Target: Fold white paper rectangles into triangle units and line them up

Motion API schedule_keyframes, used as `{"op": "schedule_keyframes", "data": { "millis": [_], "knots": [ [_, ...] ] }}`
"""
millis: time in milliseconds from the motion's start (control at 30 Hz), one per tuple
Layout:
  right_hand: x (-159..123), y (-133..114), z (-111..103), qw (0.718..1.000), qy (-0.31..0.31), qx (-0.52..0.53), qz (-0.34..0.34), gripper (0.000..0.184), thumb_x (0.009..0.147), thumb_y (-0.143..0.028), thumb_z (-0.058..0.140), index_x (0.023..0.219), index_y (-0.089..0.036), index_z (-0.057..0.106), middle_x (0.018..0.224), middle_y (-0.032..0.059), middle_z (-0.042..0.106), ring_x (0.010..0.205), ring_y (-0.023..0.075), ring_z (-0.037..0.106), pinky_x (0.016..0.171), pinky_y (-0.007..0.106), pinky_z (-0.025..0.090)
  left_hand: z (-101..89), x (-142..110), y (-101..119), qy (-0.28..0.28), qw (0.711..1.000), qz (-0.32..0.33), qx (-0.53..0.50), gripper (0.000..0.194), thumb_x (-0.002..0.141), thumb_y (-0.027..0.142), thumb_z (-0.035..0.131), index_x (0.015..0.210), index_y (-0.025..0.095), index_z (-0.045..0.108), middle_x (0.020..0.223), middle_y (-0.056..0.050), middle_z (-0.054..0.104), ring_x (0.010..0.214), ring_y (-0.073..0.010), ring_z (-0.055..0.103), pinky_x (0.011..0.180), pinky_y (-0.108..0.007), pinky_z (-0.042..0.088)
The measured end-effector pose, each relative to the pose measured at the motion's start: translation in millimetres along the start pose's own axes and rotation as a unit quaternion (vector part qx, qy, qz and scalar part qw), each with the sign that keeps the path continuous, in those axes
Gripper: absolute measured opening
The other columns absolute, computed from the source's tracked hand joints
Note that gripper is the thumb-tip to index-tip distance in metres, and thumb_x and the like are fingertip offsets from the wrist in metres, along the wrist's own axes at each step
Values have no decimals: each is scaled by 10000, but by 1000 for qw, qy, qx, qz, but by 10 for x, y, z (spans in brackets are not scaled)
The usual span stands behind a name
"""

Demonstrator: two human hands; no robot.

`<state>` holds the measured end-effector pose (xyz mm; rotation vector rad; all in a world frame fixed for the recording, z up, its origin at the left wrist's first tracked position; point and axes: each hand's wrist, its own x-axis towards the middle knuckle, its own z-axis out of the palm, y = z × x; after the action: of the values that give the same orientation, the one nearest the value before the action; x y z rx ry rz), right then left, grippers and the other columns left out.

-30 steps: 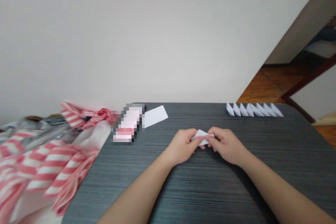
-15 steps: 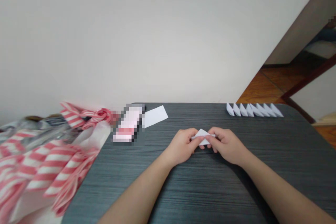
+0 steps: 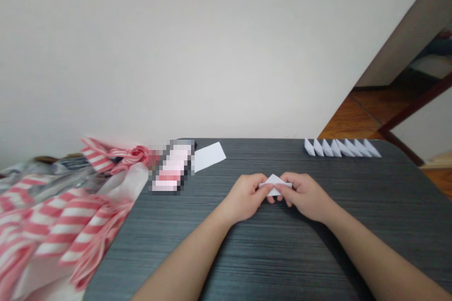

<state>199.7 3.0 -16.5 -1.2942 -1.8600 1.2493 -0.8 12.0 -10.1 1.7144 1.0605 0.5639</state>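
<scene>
Both of my hands pinch a small white folded paper triangle [image 3: 274, 181] just above the dark grey table [image 3: 268, 254], near its middle. My left hand [image 3: 245, 197] grips the triangle's left end with thumb and fingers closed. My right hand [image 3: 306, 196] holds the right end the same way, fingers curled in. The triangle's point stands upward between my thumbs. Its lower part is hidden behind my fingers.
A row of several folded white paper triangles [image 3: 342, 147] stands along the table's far right edge. A flat white paper sheet [image 3: 209, 156] lies at the far middle beside a blurred pink object [image 3: 172, 169]. Red-and-white striped bags [image 3: 60, 225] crowd the left side.
The paper triangle has shifted slightly to the right and turned a little more upright between my fingers. My hands have stayed nearly where they were.
</scene>
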Motion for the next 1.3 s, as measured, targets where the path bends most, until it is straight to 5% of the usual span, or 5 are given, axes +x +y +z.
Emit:
{"op": "schedule_keyframes", "data": {
  "millis": [700, 1300],
  "knots": [
    [2, -39, -23, 1000, 2, -6, 0, 214, 913, -276, 559, 745, -176, 648, 581, -18, 634, 509, 120, 569, 523, 219, 421, 36, 0, -53, 11, 1000, 2, -6, 347, 948, 417, 486, 836, 151, 679, 725, -24, 699, 531, -99, 519, 515, -202, 363],
    [4, 64, -42, 999, 15, -8, 29, 282, 929, -318, 544, 697, -175, 620, 501, -27, 587, 460, 113, 526, 520, 225, 398, 21, -9, -27, 42, 999, -18, 12, 388, 952, 390, 461, 698, 158, 640, 507, 28, 549, 456, -99, 485, 499, -200, 379]
  ]
}}
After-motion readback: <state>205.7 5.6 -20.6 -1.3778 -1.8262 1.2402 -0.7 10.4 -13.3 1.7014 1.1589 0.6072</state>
